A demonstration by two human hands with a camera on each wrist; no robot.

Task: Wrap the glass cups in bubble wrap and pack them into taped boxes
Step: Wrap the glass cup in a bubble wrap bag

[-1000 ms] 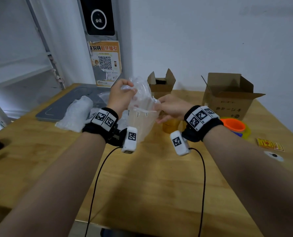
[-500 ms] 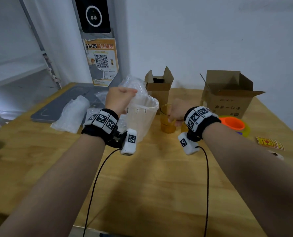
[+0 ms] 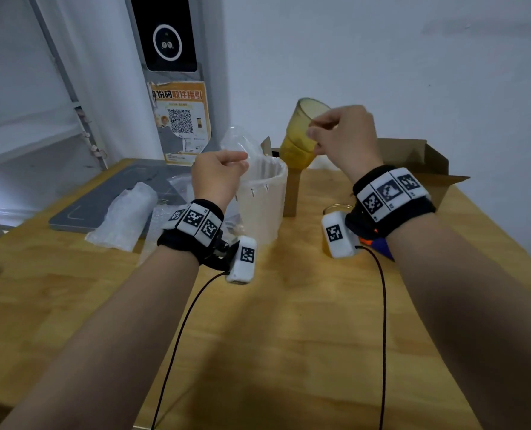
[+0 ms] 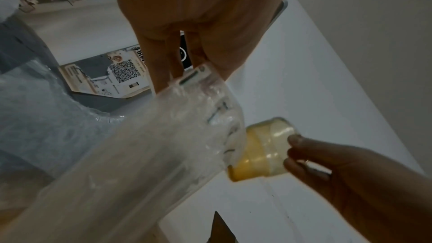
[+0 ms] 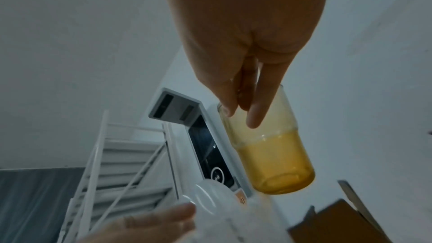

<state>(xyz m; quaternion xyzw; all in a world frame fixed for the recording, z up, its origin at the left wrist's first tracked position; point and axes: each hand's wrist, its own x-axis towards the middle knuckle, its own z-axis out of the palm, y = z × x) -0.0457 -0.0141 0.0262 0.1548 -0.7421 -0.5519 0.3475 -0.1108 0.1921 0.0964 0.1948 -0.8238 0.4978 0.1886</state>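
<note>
My left hand [image 3: 227,164] pinches the upper edge of a clear bubble wrap bag [image 3: 261,200], which stands with its mouth upward on the wooden table [image 3: 289,321]. My right hand [image 3: 320,135] grips an amber glass cup [image 3: 300,135] near its rim and holds it tilted in the air, its base just above the bag's mouth. The right wrist view shows the cup [image 5: 268,151] hanging base down from my fingers [image 5: 254,114]. In the left wrist view the cup [image 4: 261,151] sits beside the bag [image 4: 163,145]. A second amber cup [image 3: 338,209] stands on the table, half hidden by my right wrist.
A small open cardboard box [image 3: 290,193] stands right behind the bag, and a larger open box [image 3: 413,153] is at the back right. A wrapped bubble wrap bundle [image 3: 127,215] and a grey mat [image 3: 103,197] lie at the left. Orange and blue items [image 3: 379,245] peek out under my right wrist.
My right hand let go of the bag, took an amber cup off the table and lifted it up to the bag's mouth. My left hand kept hold of the bag.
</note>
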